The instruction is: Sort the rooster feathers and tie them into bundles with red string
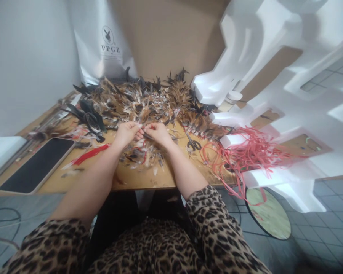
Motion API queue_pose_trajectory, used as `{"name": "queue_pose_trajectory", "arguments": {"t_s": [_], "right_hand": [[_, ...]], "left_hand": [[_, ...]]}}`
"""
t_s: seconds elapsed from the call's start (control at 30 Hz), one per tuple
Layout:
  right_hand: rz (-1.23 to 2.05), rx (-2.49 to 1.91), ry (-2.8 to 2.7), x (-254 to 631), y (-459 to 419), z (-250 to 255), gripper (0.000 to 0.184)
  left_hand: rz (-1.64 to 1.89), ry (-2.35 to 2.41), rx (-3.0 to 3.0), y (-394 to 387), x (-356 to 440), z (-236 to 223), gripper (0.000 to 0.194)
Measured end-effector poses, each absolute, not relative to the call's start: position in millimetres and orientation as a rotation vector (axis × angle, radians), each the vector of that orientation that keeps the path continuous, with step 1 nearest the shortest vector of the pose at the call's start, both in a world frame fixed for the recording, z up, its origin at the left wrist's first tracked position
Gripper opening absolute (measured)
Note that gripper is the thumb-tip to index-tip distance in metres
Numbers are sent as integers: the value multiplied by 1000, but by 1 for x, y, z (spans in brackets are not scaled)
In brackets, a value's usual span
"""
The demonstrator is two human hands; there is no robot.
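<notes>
My left hand and my right hand meet over the near middle of the table, fingertips pinched almost together. Whatever lies between the fingers is too small and blurred to name. Right below them is a loose pile of brown and white feathers with bits of red strip among it. Beyond my hands spreads a large heap of brown feathers with dark tips. To the right of my right hand lies a pair of black-handled scissors. A bundle of red strips rests left of my left wrist.
A phone lies at the table's left. Black feathers are behind it. Tangled pink-red ribbon hangs over white foam pieces at the right, near a small lidded jar. A round stool stands below. A silver bag stands behind.
</notes>
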State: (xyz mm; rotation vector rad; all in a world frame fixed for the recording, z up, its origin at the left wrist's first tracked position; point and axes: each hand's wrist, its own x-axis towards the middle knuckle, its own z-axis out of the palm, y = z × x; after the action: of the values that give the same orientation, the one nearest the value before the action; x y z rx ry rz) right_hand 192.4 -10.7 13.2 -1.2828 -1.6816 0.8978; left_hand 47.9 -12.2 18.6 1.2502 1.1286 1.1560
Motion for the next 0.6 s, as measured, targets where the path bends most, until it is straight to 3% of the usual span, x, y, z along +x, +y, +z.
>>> {"name": "queue_pose_trajectory", "arguments": {"t_s": [0.3,0.6], "right_hand": [[545,-1335,-1939,186,-23,22,19],[128,-1173,-2211,199,-32,42,19]], "left_hand": [[1202,1217,1328,-8,44,15,20],[908,1198,1866,-12,35,10,19]]}}
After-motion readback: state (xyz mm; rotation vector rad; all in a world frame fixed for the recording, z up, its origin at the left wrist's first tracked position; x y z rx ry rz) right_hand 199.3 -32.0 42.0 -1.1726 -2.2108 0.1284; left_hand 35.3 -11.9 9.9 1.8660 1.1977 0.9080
